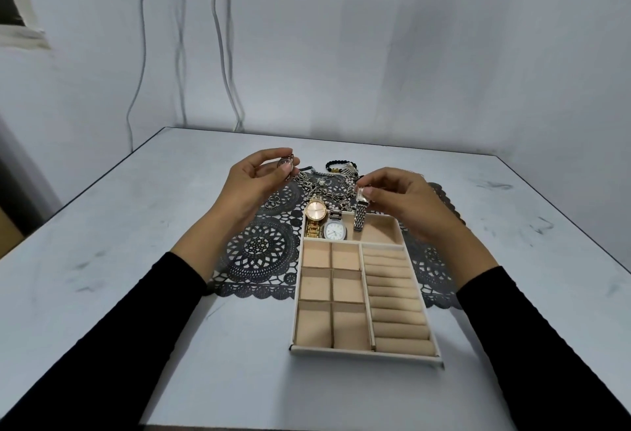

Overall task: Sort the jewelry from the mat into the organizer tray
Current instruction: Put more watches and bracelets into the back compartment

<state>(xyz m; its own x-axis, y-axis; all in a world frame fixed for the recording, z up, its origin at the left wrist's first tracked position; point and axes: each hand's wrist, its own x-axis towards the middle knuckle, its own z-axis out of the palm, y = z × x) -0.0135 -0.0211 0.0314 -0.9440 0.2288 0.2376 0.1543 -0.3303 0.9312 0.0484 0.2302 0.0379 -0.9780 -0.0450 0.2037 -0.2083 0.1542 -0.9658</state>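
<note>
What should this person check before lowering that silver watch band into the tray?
1. Right hand grip on the silver watch band: pinched at its top end, ok.
2. Band hangs over the organizer tray's far compartment: ok.
3. Bare space there beside the white-faced watch and gold watch: ok.
4. Left hand pinches a small round piece; whether it is free of the jewelry pile: cannot tell.
</note>
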